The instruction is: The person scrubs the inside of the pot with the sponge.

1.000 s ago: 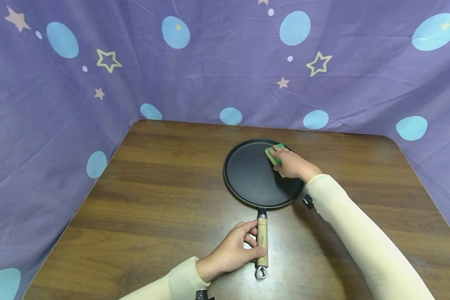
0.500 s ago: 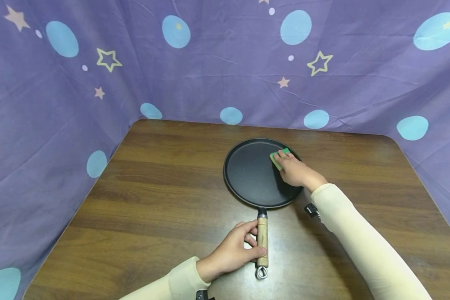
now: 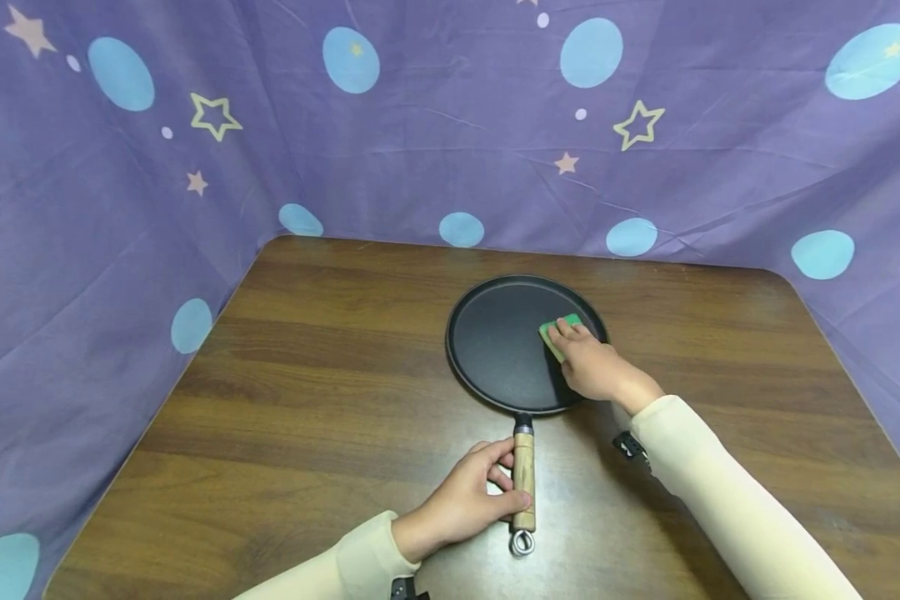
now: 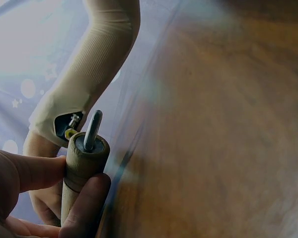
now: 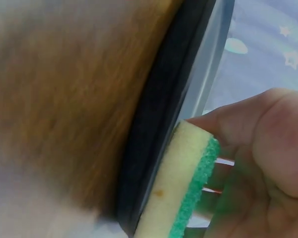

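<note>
A round black frying pan (image 3: 495,346) with a low rim lies flat on the wooden table, its wooden handle (image 3: 523,475) pointing toward me. My left hand (image 3: 468,496) grips that handle from the left, thumb near the ring end and fingers further up. In the left wrist view, the handle's end (image 4: 87,153) with its metal loop shows between thumb and fingers. A sponge (image 5: 171,173) has its yellow side down on the pan and its green scouring side up. Holding it from above, my right hand (image 3: 596,367) is over the pan's right part and partly hides the sponge.
The brown table (image 3: 330,392) extends to both sides of the pan. Behind it and at the sides hangs a purple cloth (image 3: 420,133) with stars and blue ovals. A small black device (image 3: 628,445) is worn at my right wrist.
My right hand has slid the sponge toward me along the right side of the pan, first drifting slightly right. My left hand and the pan have stayed in place.
</note>
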Action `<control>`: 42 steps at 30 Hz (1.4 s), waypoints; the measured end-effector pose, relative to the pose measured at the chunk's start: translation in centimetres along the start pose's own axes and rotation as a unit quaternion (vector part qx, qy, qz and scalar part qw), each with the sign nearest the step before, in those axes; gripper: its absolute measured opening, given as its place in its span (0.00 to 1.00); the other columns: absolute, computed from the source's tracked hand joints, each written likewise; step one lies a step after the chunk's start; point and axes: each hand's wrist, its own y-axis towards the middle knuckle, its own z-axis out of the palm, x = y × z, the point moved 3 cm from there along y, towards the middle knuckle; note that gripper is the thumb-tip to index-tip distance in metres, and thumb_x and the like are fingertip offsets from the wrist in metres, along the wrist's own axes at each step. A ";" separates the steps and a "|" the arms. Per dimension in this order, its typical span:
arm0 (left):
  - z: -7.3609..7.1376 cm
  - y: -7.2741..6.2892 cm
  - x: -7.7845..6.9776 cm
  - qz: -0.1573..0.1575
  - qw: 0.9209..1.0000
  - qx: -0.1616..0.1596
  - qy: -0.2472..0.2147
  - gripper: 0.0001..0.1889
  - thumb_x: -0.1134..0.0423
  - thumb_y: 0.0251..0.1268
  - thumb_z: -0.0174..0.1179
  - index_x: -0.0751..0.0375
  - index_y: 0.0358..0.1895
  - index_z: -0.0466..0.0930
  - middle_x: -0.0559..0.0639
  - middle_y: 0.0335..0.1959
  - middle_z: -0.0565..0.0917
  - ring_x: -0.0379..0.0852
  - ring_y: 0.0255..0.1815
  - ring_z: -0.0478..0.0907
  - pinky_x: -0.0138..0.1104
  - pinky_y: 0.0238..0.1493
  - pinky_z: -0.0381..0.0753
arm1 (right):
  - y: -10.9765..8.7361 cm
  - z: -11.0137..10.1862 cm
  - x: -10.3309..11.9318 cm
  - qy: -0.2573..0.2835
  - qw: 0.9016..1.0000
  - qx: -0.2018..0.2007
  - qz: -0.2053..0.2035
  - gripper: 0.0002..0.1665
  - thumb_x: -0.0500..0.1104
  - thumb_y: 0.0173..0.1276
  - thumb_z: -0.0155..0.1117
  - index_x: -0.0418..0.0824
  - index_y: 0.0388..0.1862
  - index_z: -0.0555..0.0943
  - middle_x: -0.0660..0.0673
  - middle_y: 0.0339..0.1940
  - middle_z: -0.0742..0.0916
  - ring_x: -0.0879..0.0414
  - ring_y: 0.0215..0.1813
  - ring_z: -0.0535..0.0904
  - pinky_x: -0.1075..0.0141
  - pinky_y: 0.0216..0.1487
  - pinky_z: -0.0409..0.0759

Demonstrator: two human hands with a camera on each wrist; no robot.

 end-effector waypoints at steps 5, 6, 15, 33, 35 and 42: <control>-0.1 0.0 0.1 -0.001 1.000 -0.002 0.001 0.39 0.72 0.59 0.72 0.74 0.75 0.68 0.51 0.48 0.77 0.33 0.39 0.79 0.28 0.46 0.80 | -0.9 0.5 0.9 -0.009 1.000 0.001 -0.002 0.37 0.31 0.75 0.56 0.24 0.80 0.61 0.23 0.81 0.63 0.24 0.79 0.60 0.26 0.65 0.71; -0.1 -0.1 0.1 0.000 1.000 -0.002 0.002 0.39 0.72 0.59 0.72 0.74 0.75 0.68 0.51 0.48 0.77 0.33 0.39 0.79 0.28 0.46 0.79 | -1.0 0.6 1.0 -0.009 1.000 0.000 -0.003 0.37 0.31 0.75 0.56 0.24 0.80 0.61 0.23 0.81 0.63 0.24 0.79 0.60 0.26 0.64 0.71; -0.2 0.0 -0.2 0.003 1.000 0.000 0.012 0.39 0.70 0.59 0.73 0.73 0.75 0.69 0.50 0.48 0.77 0.33 0.39 0.80 0.30 0.50 0.78 | -2.4 1.0 2.1 0.003 0.998 -0.036 -0.051 0.34 0.27 0.73 0.58 0.22 0.76 0.67 0.21 0.77 0.68 0.23 0.76 0.63 0.32 0.72 0.67; -0.3 0.0 0.0 0.009 1.000 -0.001 0.022 0.39 0.70 0.59 0.73 0.73 0.75 0.69 0.50 0.48 0.78 0.33 0.38 0.80 0.30 0.52 0.76 | -2.6 2.2 3.9 0.098 0.981 -0.027 -0.163 0.36 0.22 0.70 0.61 0.27 0.77 0.68 0.23 0.78 0.67 0.25 0.79 0.58 0.34 0.75 0.61; -0.3 0.0 0.0 0.008 1.000 0.000 0.023 0.39 0.69 0.59 0.73 0.73 0.75 0.69 0.51 0.48 0.78 0.33 0.38 0.80 0.30 0.52 0.76 | -2.4 2.3 4.2 0.104 0.979 -0.024 -0.176 0.36 0.22 0.71 0.61 0.28 0.78 0.68 0.24 0.78 0.67 0.26 0.80 0.58 0.35 0.76 0.61; -0.2 0.0 -0.1 0.005 1.000 0.002 0.019 0.39 0.69 0.59 0.73 0.73 0.75 0.69 0.50 0.48 0.77 0.33 0.39 0.80 0.30 0.52 0.76 | -1.6 2.9 5.1 0.112 0.972 -0.004 -0.205 0.35 0.24 0.73 0.60 0.29 0.78 0.68 0.26 0.80 0.66 0.29 0.81 0.58 0.38 0.77 0.61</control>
